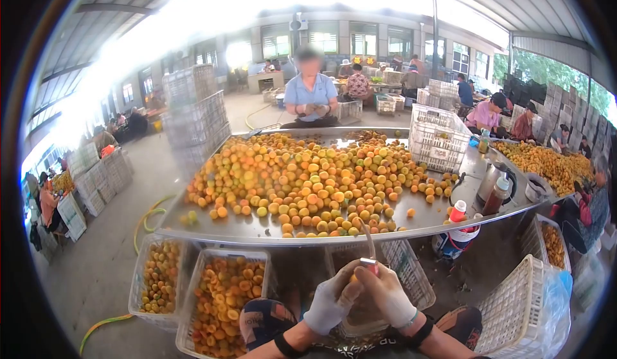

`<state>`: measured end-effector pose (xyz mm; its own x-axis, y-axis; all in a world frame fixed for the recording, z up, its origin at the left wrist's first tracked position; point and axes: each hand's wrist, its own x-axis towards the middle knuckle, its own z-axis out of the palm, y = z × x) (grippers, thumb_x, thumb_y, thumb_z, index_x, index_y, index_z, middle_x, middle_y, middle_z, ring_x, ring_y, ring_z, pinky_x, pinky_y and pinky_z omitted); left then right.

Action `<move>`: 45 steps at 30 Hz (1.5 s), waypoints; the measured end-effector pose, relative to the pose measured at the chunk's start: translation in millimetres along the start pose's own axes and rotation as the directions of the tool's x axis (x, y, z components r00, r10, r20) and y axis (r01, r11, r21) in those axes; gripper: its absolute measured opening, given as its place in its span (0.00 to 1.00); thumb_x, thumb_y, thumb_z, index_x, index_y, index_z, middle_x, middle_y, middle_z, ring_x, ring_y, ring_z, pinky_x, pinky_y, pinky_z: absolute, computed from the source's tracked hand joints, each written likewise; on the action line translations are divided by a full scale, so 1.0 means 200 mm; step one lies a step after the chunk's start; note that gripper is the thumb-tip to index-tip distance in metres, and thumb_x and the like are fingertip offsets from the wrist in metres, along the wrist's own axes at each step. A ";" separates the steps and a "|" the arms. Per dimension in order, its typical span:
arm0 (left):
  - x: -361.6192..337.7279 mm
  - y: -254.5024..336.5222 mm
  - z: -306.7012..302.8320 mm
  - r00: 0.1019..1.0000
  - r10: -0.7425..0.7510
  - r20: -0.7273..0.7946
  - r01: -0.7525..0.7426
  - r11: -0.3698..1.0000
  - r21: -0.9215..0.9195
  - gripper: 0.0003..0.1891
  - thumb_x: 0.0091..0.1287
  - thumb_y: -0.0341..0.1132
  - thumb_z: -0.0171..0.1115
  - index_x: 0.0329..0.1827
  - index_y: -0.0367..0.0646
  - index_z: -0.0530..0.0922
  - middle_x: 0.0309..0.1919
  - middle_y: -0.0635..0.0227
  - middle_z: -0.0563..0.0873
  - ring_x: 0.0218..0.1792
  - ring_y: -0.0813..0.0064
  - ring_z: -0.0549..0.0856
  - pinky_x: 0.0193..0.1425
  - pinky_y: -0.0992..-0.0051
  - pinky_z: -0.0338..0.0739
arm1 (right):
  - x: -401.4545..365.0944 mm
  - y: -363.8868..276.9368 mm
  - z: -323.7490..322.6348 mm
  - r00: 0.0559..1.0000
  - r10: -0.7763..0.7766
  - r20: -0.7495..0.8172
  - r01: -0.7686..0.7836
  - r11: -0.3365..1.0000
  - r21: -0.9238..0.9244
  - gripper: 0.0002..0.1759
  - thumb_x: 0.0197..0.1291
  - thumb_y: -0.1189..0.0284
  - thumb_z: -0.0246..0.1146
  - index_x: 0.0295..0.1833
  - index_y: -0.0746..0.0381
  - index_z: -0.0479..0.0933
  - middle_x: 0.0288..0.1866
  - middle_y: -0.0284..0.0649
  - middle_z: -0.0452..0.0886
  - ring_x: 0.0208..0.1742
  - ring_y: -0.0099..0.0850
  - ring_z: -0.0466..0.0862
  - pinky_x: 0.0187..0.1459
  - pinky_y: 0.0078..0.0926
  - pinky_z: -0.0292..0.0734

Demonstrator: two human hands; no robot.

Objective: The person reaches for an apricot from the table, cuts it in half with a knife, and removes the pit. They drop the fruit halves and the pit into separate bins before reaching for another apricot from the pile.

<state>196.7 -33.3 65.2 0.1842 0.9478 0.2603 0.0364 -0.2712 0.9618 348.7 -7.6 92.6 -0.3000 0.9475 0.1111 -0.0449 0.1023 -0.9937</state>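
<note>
Both my hands wear white gloves and meet low in the middle of the view, over my lap. My left hand (331, 301) cups a small orange apricot (353, 278). My right hand (389, 293) grips a small knife (369, 246) with a red handle, its blade pointing up toward the table. A large heap of yellow and orange apricots (302, 182) covers the steel table (257, 230) just beyond my hands.
White crates (222, 291) of cut apricot halves stand below the table at my left, another crate (402, 275) under my hands. Bottles (457, 214) and a kettle (491, 179) sit at the table's right end. A person in blue (310, 96) sits opposite. Stacked crates (193, 112) and other workers surround.
</note>
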 end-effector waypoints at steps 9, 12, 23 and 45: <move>0.05 -0.10 0.06 0.989 0.074 -0.126 -0.114 0.931 -0.347 0.22 0.81 0.40 0.49 0.72 0.37 0.69 0.60 0.67 0.81 0.59 0.79 0.79 0.66 0.78 0.71 | 0.10 0.15 0.05 0.994 -0.044 -0.104 0.052 0.996 0.078 0.09 0.69 0.72 0.61 0.48 0.66 0.78 0.38 0.28 0.80 0.39 0.14 0.77 0.41 0.15 0.76; 0.05 -0.06 0.08 0.990 -0.056 -0.128 -0.011 0.884 -0.468 0.19 0.76 0.36 0.52 0.66 0.37 0.72 0.56 0.63 0.81 0.57 0.69 0.80 0.61 0.74 0.74 | 0.10 0.17 0.05 0.989 -0.079 -0.124 0.073 0.996 -0.053 0.08 0.68 0.71 0.61 0.46 0.65 0.79 0.37 0.28 0.80 0.39 0.15 0.77 0.41 0.17 0.76; 0.04 -0.38 0.09 0.954 -0.293 -0.068 0.140 0.634 -0.760 0.14 0.78 0.42 0.50 0.46 0.42 0.81 0.41 0.68 0.86 0.44 0.73 0.85 0.53 0.74 0.79 | 0.10 0.17 0.07 0.790 -0.612 0.021 0.481 0.599 -0.640 0.11 0.58 0.69 0.69 0.31 0.61 0.75 0.21 0.48 0.76 0.21 0.45 0.80 0.25 0.34 0.76; 0.05 -0.17 0.02 0.995 0.008 -0.104 0.006 0.991 0.137 0.20 0.80 0.38 0.50 0.68 0.35 0.74 0.55 0.67 0.83 0.54 0.80 0.81 0.60 0.79 0.74 | 0.02 0.22 -0.07 0.985 -0.169 0.021 0.164 0.905 -0.391 0.11 0.67 0.69 0.65 0.49 0.64 0.75 0.39 0.42 0.84 0.42 0.25 0.83 0.43 0.28 0.78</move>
<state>200.2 -16.0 34.2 0.0815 0.9579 0.2753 0.1719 -0.2856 0.9428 359.2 4.6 50.1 -0.3082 0.9098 0.2781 0.2831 0.3668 -0.8862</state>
